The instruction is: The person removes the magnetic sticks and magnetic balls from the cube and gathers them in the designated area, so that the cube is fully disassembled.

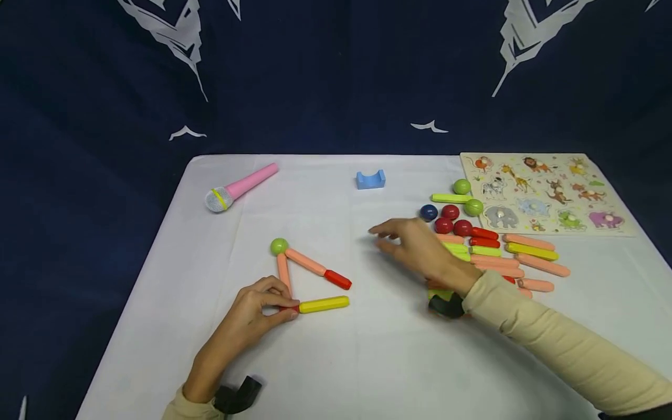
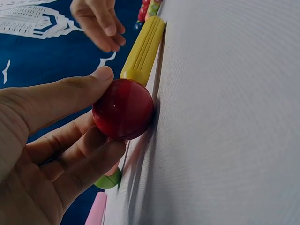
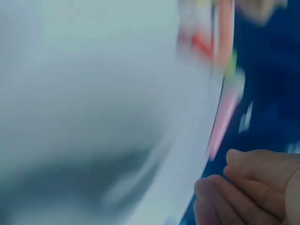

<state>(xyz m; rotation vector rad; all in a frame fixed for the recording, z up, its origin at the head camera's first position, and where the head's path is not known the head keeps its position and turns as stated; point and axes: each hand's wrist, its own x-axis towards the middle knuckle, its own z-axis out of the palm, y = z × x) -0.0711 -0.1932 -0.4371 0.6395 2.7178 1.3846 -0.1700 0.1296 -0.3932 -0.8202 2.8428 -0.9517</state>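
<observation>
My left hand [image 1: 254, 312] pinches a red ball [image 2: 123, 110] between thumb and fingers, low over the white table. A yellow ridged stick [image 1: 324, 304] extends from the ball toward the right. Beyond it lies a green ball [image 1: 279, 246] with two peach sticks fanning out from it; one peach stick [image 1: 305, 262] ends in a short red stick [image 1: 338, 279], while the other peach stick [image 1: 284, 274] runs down to the pinched ball. My right hand [image 1: 417, 248] hovers with fingers loosely bent and nothing in them, left of the pile of parts; its wrist view is blurred.
Several peach sticks [image 1: 535, 241] and other coloured sticks lie at right, partly under my right arm. Red balls, a navy ball [image 1: 428, 212] and green balls sit behind. An animal puzzle board [image 1: 546, 195], a blue cradle-shaped block [image 1: 370, 180] and a pink toy microphone [image 1: 252, 179] stand farther back.
</observation>
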